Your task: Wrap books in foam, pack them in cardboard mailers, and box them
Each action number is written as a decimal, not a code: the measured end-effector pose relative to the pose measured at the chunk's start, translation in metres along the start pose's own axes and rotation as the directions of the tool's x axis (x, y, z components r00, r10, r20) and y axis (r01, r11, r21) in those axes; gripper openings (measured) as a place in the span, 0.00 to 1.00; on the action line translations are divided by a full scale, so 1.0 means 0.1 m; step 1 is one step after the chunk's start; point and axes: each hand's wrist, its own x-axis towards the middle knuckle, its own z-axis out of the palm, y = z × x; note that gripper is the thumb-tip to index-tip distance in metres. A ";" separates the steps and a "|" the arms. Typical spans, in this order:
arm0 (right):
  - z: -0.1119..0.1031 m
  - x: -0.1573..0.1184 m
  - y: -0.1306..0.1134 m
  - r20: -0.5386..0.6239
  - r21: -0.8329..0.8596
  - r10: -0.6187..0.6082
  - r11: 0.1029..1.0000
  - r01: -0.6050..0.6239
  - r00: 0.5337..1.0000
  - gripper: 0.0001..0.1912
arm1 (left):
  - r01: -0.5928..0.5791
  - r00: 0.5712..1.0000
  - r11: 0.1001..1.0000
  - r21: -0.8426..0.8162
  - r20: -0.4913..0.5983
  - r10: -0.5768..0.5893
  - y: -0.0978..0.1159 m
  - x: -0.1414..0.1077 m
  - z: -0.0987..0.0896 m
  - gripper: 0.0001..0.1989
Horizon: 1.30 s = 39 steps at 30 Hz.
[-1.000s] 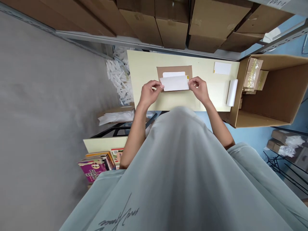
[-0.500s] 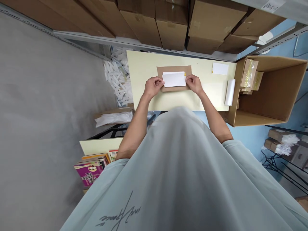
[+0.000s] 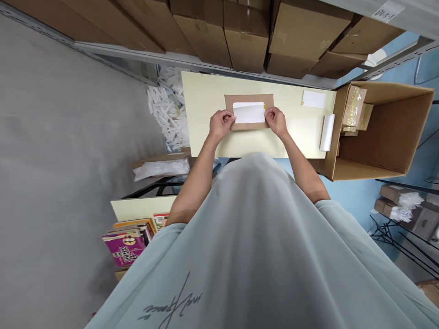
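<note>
A flat brown cardboard piece (image 3: 248, 98) lies on the cream tabletop (image 3: 206, 96). On top of it is a white paper sheet (image 3: 249, 114), with a second white edge and a small yellow mark showing behind it. My left hand (image 3: 221, 123) pinches the sheet's left edge between thumb and finger. At the opposite edge my right hand (image 3: 276, 121) pinches the same sheet near its corner. Both hands rest low over the cardboard.
Right of the hands lie a white label (image 3: 313, 99) and a white roll (image 3: 327, 132). Beyond them stands an open carton (image 3: 380, 162) holding taped packages. Boxes (image 3: 247, 50) fill the shelf above. White paper strips (image 3: 168, 109) and books (image 3: 125, 246) are at left.
The sheet's near edge sits slightly lower against the cardboard, and both hands still grip it. The camera view has shifted slightly.
</note>
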 end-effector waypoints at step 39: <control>0.32 0.07 0.15 -0.117 -0.301 0.000 0.953 -0.036 0.993 0.11 | 0.184 0.977 0.930 0.318 -0.165 -0.137 0.06 -0.13 0.24 0.16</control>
